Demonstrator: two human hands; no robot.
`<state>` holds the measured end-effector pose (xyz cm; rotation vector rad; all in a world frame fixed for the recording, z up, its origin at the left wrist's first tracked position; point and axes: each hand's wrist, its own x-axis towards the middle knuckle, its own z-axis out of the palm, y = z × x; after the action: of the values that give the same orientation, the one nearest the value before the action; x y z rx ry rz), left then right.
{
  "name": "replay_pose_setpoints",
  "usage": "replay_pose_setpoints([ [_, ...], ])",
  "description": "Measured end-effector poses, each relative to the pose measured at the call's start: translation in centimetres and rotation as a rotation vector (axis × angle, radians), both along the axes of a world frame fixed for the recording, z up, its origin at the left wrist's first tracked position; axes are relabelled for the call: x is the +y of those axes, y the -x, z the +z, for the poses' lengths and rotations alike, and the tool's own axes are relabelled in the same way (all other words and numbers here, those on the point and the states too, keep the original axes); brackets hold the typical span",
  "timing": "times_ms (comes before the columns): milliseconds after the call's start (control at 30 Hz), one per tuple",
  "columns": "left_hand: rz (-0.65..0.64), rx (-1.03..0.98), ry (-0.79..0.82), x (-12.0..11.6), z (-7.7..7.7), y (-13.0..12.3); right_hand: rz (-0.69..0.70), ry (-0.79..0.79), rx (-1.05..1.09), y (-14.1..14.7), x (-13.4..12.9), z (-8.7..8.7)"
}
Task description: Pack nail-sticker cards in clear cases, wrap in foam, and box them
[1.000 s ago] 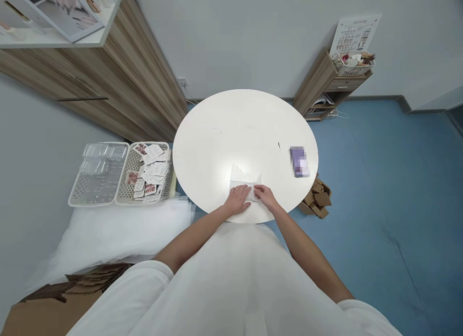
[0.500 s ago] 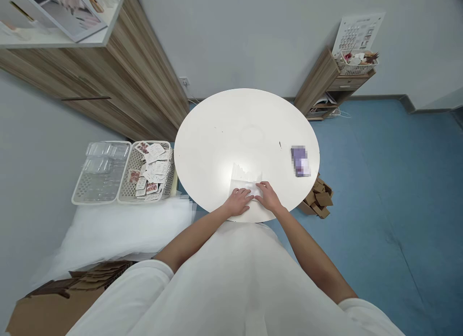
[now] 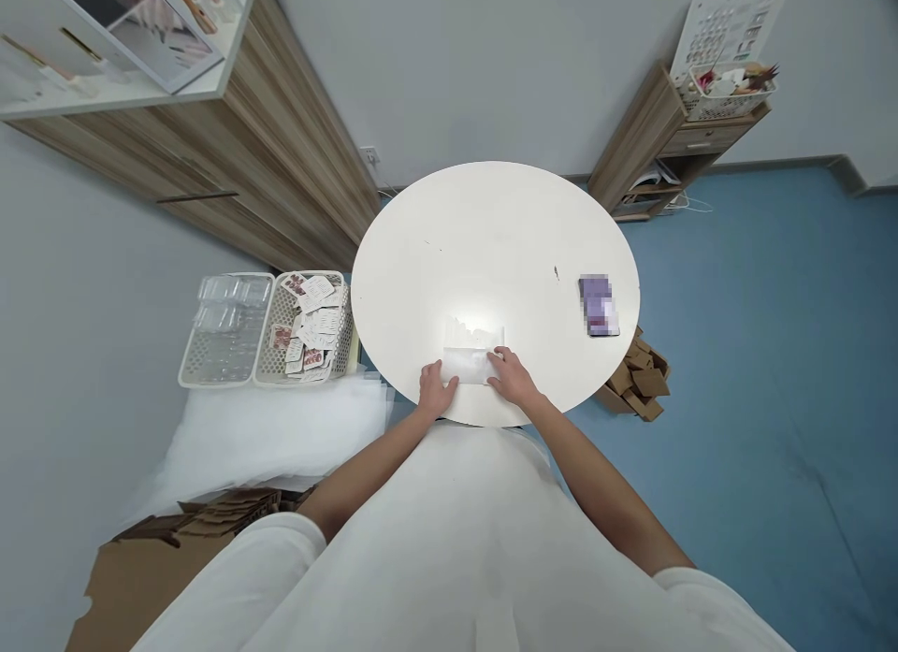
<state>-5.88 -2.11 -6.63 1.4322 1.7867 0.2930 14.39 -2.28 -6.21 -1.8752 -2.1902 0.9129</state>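
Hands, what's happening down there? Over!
Left hand at left end of white sheet. Right hand on right end. Sheet on table. Purple item farther right, apart from both hands.

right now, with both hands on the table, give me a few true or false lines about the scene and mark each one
1. The right hand touches the white sheet near its right end. True.
2. The left hand holds a printed card. False: it is at the left end of the white sheet.
3. The purple item lies on the right part of the white table. True.
4. The white table is square. False: it is oval.
5. A basket of cards sits to the left of the table. True.
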Motion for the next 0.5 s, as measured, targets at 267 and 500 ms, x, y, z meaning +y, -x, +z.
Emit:
replay_pose_setpoints([
  [267,0.291,-0.249,0.203,2.1,0.6,-0.5,0.011,0.0,0.032,0.2,0.2,-0.4],
  [500,0.248,-0.273,0.194,3.2,0.9,-0.1,0.011,0.025,0.029,0.3,0.1,-0.3],
])
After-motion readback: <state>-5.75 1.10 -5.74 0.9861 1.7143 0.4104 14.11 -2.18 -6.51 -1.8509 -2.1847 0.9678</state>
